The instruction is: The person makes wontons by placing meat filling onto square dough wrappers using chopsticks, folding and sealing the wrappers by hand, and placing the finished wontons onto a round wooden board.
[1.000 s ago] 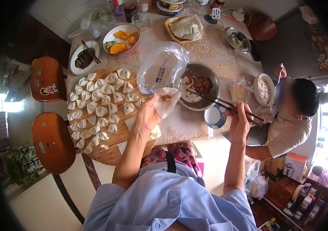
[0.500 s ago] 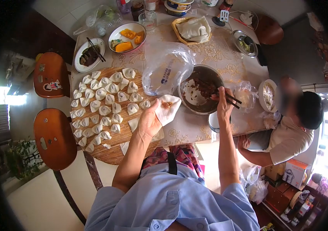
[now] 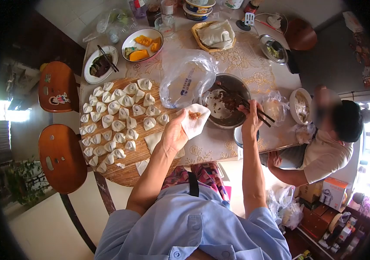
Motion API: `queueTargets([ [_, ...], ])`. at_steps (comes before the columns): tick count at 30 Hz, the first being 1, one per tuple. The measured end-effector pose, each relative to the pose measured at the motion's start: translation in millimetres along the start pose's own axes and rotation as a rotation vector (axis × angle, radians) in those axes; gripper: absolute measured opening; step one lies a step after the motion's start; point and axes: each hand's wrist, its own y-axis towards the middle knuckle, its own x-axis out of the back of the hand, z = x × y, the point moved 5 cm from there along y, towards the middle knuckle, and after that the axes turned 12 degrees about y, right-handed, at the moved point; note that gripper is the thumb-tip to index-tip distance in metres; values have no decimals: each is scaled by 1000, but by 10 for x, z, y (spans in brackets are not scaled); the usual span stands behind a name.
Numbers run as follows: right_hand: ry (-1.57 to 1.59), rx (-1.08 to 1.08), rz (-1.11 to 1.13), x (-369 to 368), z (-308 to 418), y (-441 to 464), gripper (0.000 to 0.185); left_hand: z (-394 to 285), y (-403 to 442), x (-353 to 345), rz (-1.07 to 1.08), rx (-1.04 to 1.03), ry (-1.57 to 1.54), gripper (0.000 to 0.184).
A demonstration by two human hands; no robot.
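Observation:
On the fingers of my left hand (image 3: 175, 135) lies a pale dough wrapper (image 3: 192, 125) with a dab of brown filling on it. My right hand (image 3: 251, 118) grips dark chopsticks (image 3: 263, 116), whose tips reach into a metal bowl (image 3: 237, 124) of minced filling (image 3: 227, 102). The wrapper is beside the bowl's left rim. Left of my left hand, a round wooden board (image 3: 139, 147) carries several rows of folded dumplings (image 3: 117, 125). Flat wrappers (image 3: 153, 141) rest at the board's right edge, partly behind my left forearm.
A clear plastic bag (image 3: 185, 82) lies behind the wrapper. Farther back are a bowl of orange pieces (image 3: 139, 55), a plate (image 3: 90, 77) with chopsticks and a cloth-covered basket (image 3: 215, 37). Another person (image 3: 330, 151) sits at the right by a white bowl (image 3: 298, 106). Two chairs (image 3: 62, 158) stand left.
My right hand has moved left and up, taking the chopsticks into the metal bowl. My left hand has shifted slightly right with the wrapper. The other person's raised hand has changed position.

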Motion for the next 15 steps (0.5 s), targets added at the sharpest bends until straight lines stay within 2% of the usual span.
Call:
queueTargets([
  [4, 53, -4, -26, 127, 149, -75, 25, 31, 82, -53, -9, 1, 8, 29],
  [8, -23, 31, -36, 109, 399, -193, 28, 97, 239, -43, -38, 48, 10, 28],
  [11, -55, 38, 4, 118, 476, -221, 28, 111, 272, -45, -48, 42, 46, 34],
  [15, -279, -13, 60, 163, 375, -180, 28, 124, 255, -77, -48, 64, 15, 32],
])
